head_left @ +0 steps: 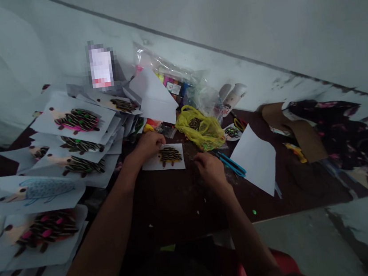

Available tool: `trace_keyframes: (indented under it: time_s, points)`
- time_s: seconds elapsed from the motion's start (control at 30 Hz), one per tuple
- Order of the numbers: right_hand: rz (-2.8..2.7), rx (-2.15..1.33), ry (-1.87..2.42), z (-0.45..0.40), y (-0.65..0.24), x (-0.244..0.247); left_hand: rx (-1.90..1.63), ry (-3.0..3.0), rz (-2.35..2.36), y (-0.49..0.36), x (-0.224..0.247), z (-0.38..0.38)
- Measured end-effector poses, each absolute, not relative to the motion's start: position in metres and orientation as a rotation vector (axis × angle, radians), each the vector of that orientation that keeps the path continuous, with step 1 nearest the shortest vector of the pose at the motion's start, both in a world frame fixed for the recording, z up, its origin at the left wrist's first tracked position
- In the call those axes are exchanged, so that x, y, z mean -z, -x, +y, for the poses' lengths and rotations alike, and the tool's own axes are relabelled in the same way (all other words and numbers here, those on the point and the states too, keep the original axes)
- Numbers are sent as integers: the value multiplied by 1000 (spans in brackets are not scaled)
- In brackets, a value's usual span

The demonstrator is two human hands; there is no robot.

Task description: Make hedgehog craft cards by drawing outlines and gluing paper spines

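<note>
Hedgehog card [169,157] laid on a dark table [178,201], between both hands.

The card's upper left corner is touched by the left hand [149,144], loosely curled; the right hand [210,170] is narrowed just off its right edge, any hold unclear. Blue scissors [232,164] are placed beside it; a yellow bag [199,129] and stacked cards [77,140] are nearby.

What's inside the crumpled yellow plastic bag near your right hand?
A dark striped cutout shows through the crumpled yellow plastic bag; anything beneath it is hidden.
</note>
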State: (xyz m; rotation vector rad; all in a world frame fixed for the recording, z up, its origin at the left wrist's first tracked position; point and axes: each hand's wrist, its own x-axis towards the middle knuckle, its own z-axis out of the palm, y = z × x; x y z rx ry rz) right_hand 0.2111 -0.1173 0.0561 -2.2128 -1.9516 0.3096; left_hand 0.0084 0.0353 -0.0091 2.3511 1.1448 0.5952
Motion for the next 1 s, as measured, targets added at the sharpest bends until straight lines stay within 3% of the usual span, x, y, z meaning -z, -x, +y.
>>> trace_keyframes:
  time_s: [0.27, 1.0]
  points:
    - [-2015, -309, 1953, -116, -193, -39, -631, -2375, 1114, -8, 10, 36]
    - [-2168, -160, 2053, -105, -176, -25, -621, -2373, 1121, -9, 9, 36]
